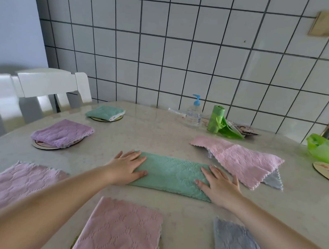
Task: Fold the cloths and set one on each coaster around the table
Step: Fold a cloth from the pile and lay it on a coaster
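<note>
Both hands flat — pressing the green cloth.

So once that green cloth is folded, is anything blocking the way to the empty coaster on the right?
Yes: the loose pink cloth lies spread between the green cloth and that coaster. Lifting the green one over it should be easy.

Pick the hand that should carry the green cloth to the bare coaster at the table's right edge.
Right. The right hand lies flat on the green cloth's right end, nearer the bare coaster. The left hand presses the far end and would have to cross over.
</note>
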The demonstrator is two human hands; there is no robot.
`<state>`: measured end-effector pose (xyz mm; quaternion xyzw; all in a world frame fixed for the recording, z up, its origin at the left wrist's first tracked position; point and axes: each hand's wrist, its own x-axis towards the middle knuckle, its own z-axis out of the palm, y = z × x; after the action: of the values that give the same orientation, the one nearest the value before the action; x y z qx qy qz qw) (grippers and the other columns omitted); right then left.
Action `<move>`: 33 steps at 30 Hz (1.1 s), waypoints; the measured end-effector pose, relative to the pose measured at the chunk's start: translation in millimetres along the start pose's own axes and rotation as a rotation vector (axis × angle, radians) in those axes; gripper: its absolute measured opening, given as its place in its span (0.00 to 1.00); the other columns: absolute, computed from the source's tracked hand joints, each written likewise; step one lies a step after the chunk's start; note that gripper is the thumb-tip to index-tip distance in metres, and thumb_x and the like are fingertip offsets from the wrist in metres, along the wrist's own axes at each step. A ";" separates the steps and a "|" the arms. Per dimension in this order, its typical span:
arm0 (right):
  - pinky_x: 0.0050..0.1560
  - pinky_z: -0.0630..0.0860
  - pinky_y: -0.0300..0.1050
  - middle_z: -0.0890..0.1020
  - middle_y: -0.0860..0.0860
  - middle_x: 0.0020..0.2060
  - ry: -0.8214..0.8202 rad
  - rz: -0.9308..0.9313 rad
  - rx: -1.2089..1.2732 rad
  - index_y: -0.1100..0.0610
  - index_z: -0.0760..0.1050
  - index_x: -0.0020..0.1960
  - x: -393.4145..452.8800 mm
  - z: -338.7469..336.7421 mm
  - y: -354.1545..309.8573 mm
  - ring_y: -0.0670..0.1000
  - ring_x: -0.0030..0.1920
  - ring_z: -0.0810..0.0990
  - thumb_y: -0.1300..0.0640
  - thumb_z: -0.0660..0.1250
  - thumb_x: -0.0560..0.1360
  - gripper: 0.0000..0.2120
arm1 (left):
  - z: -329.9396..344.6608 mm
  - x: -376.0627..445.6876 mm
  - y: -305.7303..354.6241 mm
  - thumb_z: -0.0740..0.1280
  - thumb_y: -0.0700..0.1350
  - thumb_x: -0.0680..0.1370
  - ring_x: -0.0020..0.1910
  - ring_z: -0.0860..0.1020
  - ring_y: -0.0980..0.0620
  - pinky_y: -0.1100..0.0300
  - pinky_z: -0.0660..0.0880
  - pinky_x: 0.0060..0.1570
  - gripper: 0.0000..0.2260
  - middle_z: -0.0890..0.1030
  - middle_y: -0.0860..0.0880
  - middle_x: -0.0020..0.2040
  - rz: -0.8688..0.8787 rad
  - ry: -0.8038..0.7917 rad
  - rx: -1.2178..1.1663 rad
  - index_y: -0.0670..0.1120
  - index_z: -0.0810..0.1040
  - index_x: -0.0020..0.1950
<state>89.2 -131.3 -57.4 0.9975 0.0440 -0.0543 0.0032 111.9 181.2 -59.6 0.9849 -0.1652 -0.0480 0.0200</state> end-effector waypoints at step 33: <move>0.50 0.77 0.45 0.84 0.45 0.46 0.095 -0.231 0.166 0.49 0.82 0.47 66.6 -31.4 -58.0 0.48 0.47 0.81 0.50 0.67 0.73 0.07 | -20.3 15.2 9.8 0.60 0.40 0.75 0.52 0.77 0.45 0.52 0.74 0.48 0.10 0.76 0.49 0.52 0.191 0.202 0.416 0.48 0.72 0.55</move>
<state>153.4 -67.3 -33.5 0.9841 0.1541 -0.0105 -0.0879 125.1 167.4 -40.2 0.9475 -0.2609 0.0877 -0.1625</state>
